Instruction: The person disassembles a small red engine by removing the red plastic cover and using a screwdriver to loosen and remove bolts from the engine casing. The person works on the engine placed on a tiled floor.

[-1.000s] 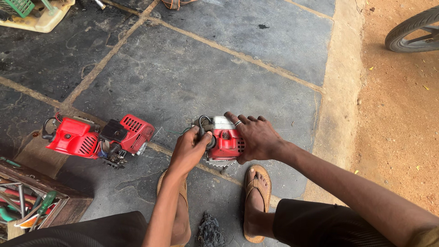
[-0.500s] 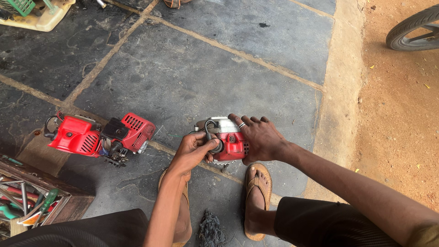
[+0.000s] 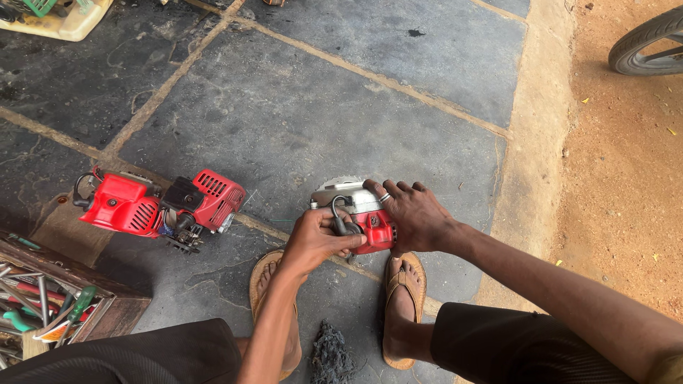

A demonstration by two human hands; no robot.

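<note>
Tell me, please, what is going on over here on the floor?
A person crouched on the dark stone-tiled floor is handling a small red and silver engine with both bare hands. The left hand grips a black part at its front, while the right hand lies over its side and steadies it. A second red engine lies apart on the floor, on the person's left. A wooden tray of hand tools sits further left, and a dark rag lies between the sandalled feet.

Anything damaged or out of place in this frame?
Yes. The red engine on the floor at left sits partly stripped, dark inner parts exposed between its covers. A dark rag lies between the feet. Both hands, left hand and right hand, hold a smaller engine.
</note>
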